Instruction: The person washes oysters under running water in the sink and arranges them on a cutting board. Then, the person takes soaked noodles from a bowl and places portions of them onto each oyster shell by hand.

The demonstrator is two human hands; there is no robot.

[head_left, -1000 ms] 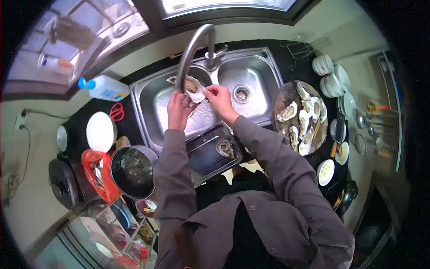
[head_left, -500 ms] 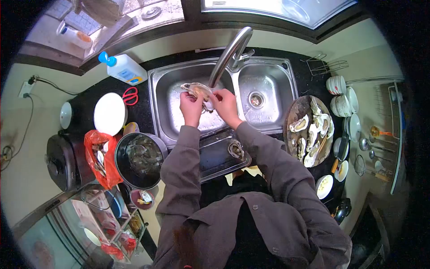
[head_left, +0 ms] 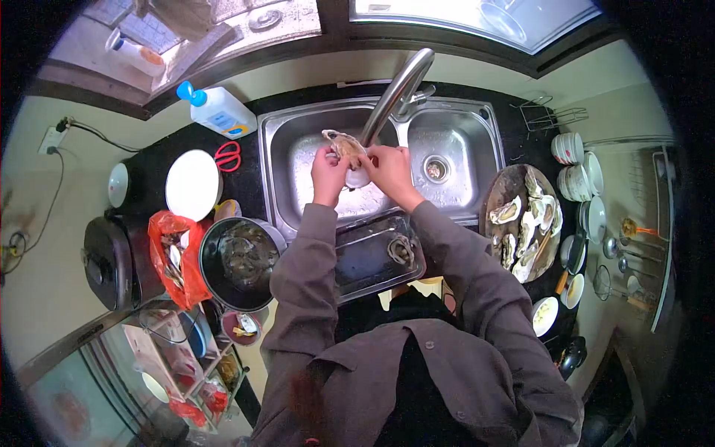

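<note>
An opened oyster (head_left: 345,146), its pale flesh showing in the shell, is held over the left basin (head_left: 298,134) just under the tap (head_left: 402,82). My left hand (head_left: 328,177) grips its left side, fingers curled round the shell. My right hand (head_left: 390,173) is closed on its right edge, fingertips pressed near the flesh. Below my wrists lies a dark tray (head_left: 365,257) with a single oyster (head_left: 401,251) at its right end. Several opened oysters (head_left: 526,231) rest on a round wooden board (head_left: 495,197) to the right.
Left of the sink stand a pot (head_left: 277,238) with water and dark contents, a red bag (head_left: 190,287) of shells, a white plate (head_left: 192,185), red scissors (head_left: 228,156) and a detergent bottle (head_left: 222,112). Stacked bowls (head_left: 573,182) and a wire rack (head_left: 555,118) are at the right.
The view has shifted slightly, so everything appears farther right. Both hands still hold the oyster under the tap, and its shell is turned a little differently.
</note>
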